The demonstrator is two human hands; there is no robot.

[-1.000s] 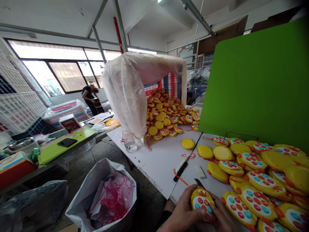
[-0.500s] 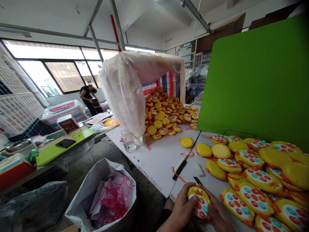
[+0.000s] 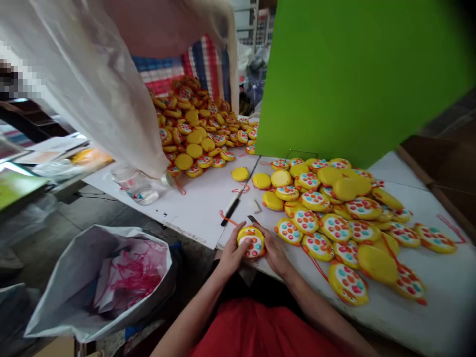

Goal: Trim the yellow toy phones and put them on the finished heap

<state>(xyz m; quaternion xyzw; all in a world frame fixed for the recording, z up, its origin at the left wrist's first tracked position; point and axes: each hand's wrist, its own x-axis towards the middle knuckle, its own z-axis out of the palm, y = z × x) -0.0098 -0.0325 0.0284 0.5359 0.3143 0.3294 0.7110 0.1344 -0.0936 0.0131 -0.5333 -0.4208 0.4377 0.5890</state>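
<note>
A yellow duck-shaped toy [image 3: 251, 243] with a white panel of coloured buttons sits in my left hand [image 3: 232, 255], its thumb across the front. An orange cord trails from its upper left. My right hand [image 3: 275, 252] is closed at the toy's right side. From its fingers a thin dark knife blade [image 3: 252, 218] points up and left; any handle is hidden. Just beyond the hands lie a black and white pen-like tool [image 3: 230, 210] and a small white block [image 3: 255, 206]. Many similar duck toys [image 3: 336, 227] are heaped to the right.
A larger heap of toys [image 3: 195, 134] spills from a plastic-draped striped bag [image 3: 163, 74]. A clear jar [image 3: 136, 186] lies tilted near the table's left edge. A green board [image 3: 357, 79] stands behind the right heap. Left below is a white sack [image 3: 63, 282] holding pink cords.
My view has swung down and right, showing both forearms and more of the right-hand heap. Both hands still hold the toy and blade in much the same pose.
</note>
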